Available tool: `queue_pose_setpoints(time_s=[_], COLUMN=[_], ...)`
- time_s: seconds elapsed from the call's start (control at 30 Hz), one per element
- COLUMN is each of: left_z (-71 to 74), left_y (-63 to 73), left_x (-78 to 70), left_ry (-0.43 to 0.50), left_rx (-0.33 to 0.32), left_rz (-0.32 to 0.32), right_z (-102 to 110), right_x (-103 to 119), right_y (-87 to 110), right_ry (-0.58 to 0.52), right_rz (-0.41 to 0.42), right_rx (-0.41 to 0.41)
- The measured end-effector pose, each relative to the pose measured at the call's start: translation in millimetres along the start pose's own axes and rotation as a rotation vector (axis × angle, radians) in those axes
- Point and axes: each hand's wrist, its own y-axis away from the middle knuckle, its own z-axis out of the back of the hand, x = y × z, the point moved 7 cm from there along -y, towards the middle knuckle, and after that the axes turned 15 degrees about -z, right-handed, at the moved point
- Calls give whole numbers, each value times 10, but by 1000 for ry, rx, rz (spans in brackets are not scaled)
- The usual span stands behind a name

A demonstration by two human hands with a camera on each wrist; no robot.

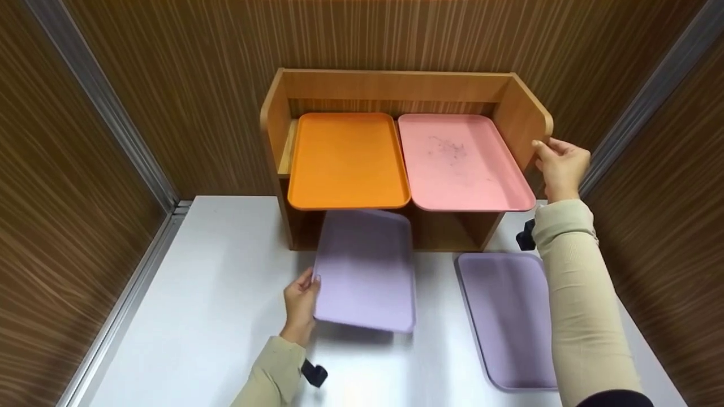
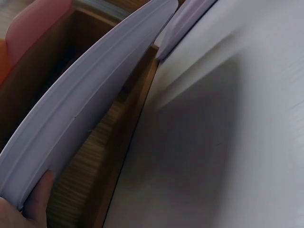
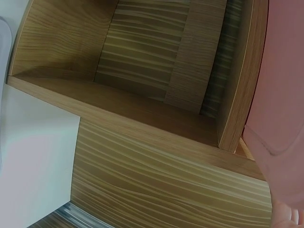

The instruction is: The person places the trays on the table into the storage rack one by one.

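Observation:
A light purple tray (image 1: 365,271) is held up by my left hand (image 1: 300,305), which grips its left edge with the thumb on top. The tray tilts above the table, its far end at the lower left opening of a wooden shelf (image 1: 396,85); in the left wrist view its underside faces the table. My right hand (image 1: 563,167) pinches the front edge of the shelf's right side panel, beside a pink tray (image 1: 464,164). In the right wrist view only some fingertips (image 3: 282,213) show, below the pink tray's corner. An orange tray (image 1: 348,161) lies left of the pink one on the upper level.
Another purple tray (image 1: 503,316) lies on the white table (image 1: 226,271) at the right, partly under my right forearm. The lower right compartment (image 3: 142,109) of the shelf holds nothing visible. Wood-grain walls (image 1: 169,85) stand behind and on both sides.

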Motion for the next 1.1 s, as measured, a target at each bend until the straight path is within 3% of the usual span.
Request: queue_pose_setpoints(time_s=[0.33, 0.53, 0.8, 1.1], left_z=[71, 93, 100, 117], left_y=[-451, -655, -856, -979], left_x=[56, 123, 156, 211], left_ry=[91, 90, 82, 71], left_rx=[-78, -72, -74, -62], left_rz=[9, 17, 15, 36], right_z=[-10, -10, 4, 2], right_x=[16, -4, -29, -5], right_y=[1, -5, -8, 9], right_ry=[11, 11, 13, 14], right_rz=[-12, -17, -28, -25], right_rx=[0, 2, 7, 8])
